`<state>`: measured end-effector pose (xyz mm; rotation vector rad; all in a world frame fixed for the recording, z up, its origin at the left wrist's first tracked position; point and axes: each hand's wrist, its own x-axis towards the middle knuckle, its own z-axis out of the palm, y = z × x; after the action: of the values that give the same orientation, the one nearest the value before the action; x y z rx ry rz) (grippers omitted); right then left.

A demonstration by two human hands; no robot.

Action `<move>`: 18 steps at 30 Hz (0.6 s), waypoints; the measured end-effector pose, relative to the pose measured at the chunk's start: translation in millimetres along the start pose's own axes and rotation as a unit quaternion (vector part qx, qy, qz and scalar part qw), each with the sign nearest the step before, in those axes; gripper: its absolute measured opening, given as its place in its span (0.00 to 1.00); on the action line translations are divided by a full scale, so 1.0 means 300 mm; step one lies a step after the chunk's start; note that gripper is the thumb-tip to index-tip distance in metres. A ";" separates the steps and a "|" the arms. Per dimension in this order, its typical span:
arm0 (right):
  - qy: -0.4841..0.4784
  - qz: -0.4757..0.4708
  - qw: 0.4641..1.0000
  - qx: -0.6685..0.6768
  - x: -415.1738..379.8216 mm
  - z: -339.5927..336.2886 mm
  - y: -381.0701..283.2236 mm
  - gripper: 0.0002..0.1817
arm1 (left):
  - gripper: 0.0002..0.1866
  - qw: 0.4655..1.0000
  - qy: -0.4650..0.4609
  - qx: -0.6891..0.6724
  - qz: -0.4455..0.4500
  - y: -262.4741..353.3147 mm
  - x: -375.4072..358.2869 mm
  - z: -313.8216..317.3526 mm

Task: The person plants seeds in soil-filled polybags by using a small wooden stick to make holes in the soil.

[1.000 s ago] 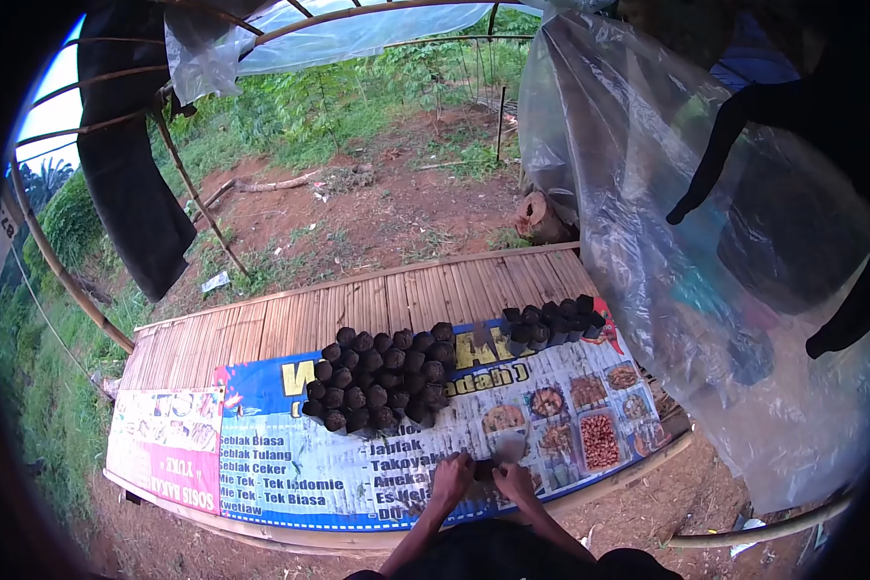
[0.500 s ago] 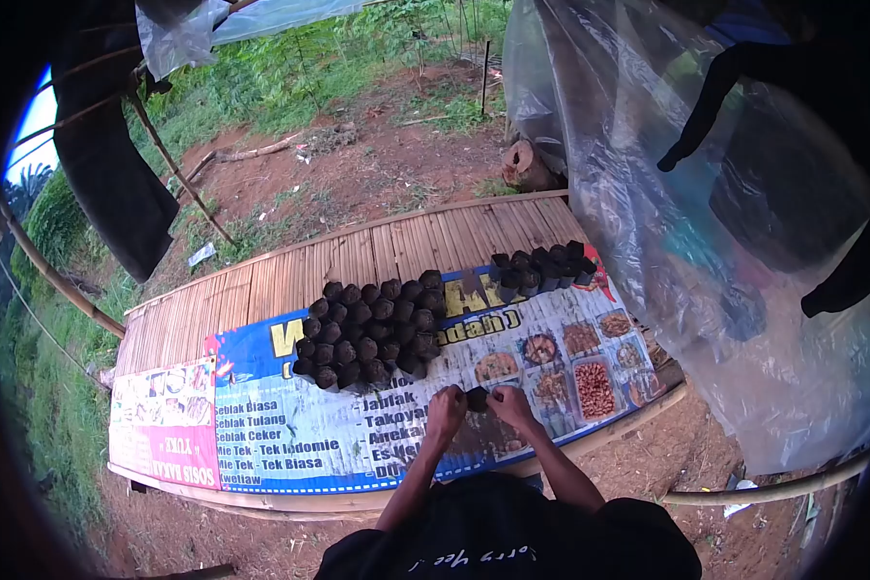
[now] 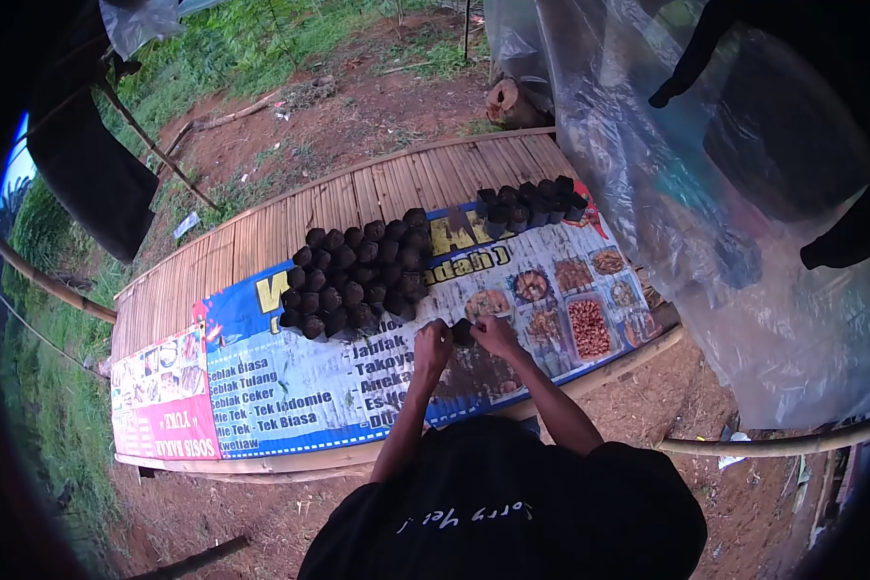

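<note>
Near the front edge of the table, a small black polybag (image 3: 463,333) stands between my two hands. My left hand (image 3: 434,342) pinches its left rim with closed fingers. On the opposite rim, the fingers of my right hand (image 3: 496,335) are closed too. Just beyond and to the left is a tight cluster of black polybags (image 3: 356,277), several of them showing dark soil at the top. A smaller group of black polybags (image 3: 530,206) stands farther back on the right; their contents are hard to make out.
A printed banner (image 3: 280,416) covers much of the bamboo-slat table (image 3: 251,237). Clear plastic sheeting (image 3: 638,193) hangs along the right side, with dark cloth over it. A log end (image 3: 506,101) lies behind the table. Bamboo poles (image 3: 53,280) stand at left.
The whole scene sits higher in the picture as my head tips down. Both hands stay at the rim of the same polybag, and the grouped bags keep their places.
</note>
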<state>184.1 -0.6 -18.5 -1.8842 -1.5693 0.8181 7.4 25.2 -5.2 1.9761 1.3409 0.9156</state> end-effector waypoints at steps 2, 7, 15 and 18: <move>-0.026 0.008 0.999 -0.018 -0.010 0.011 0.014 0.16 | 0.04 1.000 -0.001 0.006 -0.001 -0.021 -0.014 0.013; 0.018 -0.017 0.999 0.042 -0.005 0.007 0.011 0.15 | 0.05 0.999 0.023 -0.030 0.010 0.007 -0.020 0.000; 0.093 -0.054 0.993 0.045 -0.084 0.079 0.109 0.14 | 0.05 0.998 -0.008 -0.064 -0.023 0.020 -0.101 0.001; 0.083 -0.024 0.992 0.090 -0.106 0.114 0.154 0.14 | 0.05 0.997 -0.018 -0.060 -0.044 0.029 -0.124 0.009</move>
<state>184.4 -38.7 -72.1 -1.7325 -1.3859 0.7367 4.5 -12.8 -8.2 1.8200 1.3105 0.8930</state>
